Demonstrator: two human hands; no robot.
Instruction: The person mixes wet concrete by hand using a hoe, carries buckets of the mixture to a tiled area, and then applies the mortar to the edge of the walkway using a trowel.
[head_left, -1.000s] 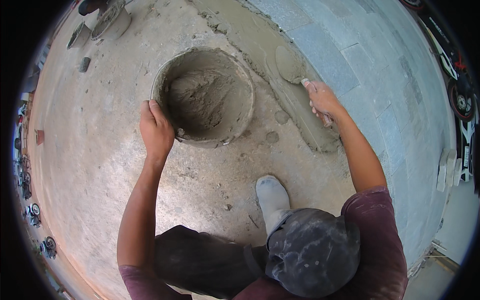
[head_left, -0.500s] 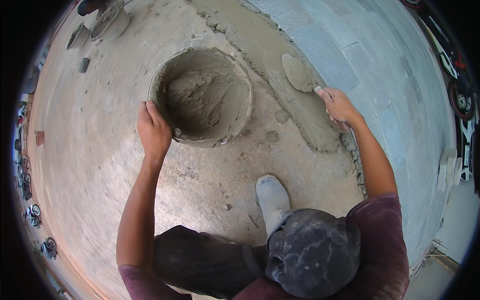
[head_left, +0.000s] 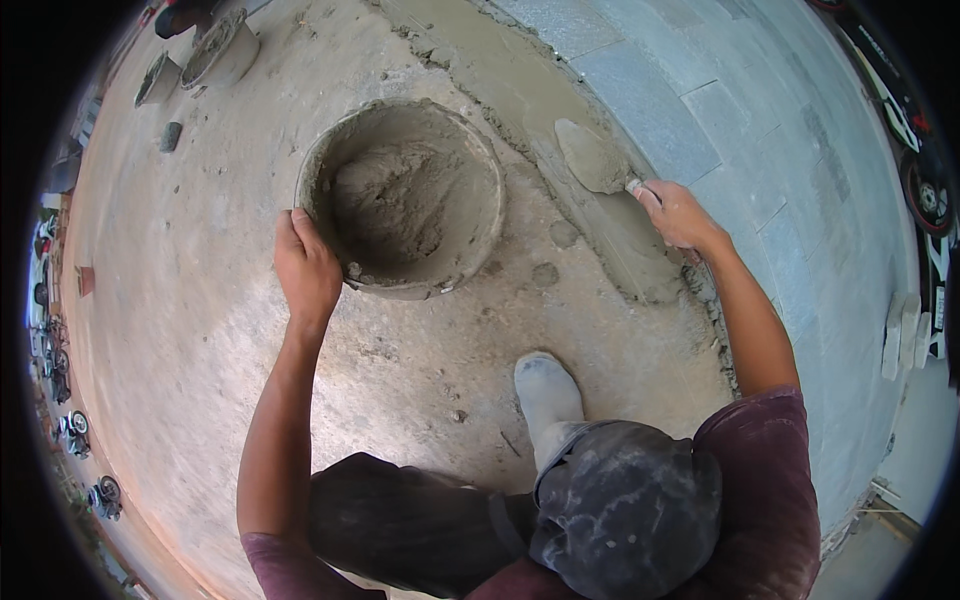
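Observation:
My left hand (head_left: 307,265) is closed on the near left rim of a round bucket (head_left: 484,240). Wet grey mortar (head_left: 395,195) lies heaped inside it. My right hand (head_left: 677,215) grips the handle of a trowel (head_left: 592,157), whose rounded blade is coated with mortar. The blade is over a long smoothed mortar strip (head_left: 500,70), beside the edge of the laid grey stone tiles (head_left: 640,95). From this angle I cannot tell whether the blade touches the strip.
Two mortar-smeared buckets (head_left: 228,55) stand at the far left, near a person's dark clothing (head_left: 180,15). A small grey block (head_left: 171,136) lies in front of them. My boot (head_left: 548,390) is on the rough floor. Motorcycles (head_left: 928,195) and stacked pale slabs (head_left: 903,335) are at the right edge.
The trowel blade has shifted slightly left and away from me along the mortar strip. My left hand stays on the bucket rim.

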